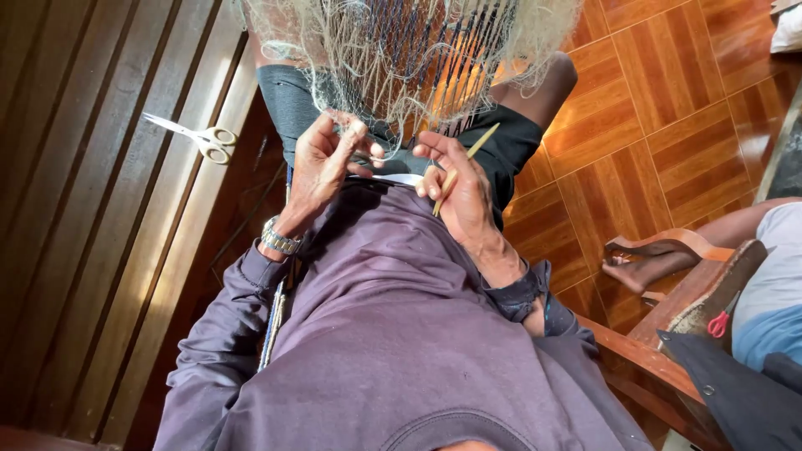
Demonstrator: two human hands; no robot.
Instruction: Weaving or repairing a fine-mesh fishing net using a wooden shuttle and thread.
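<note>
Head view: the fishing net (409, 50) hangs over the person's knees, so its lower edge falls within reach. The left hand (322, 163) pinches net strands between closed fingers, keeping them taut; the right hand (459, 196) grips a slim netting needle (466, 167) (pencil-style). Scissors (196, 138) lie on the wooden bench (100, 250), left.

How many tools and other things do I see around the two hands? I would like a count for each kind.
Fishing net: 1
Netting needle, held in the right hand: 1
Scissors, on the wooden bench: 1
Wristwatch, by the left hand: 1
Total: 4
</note>
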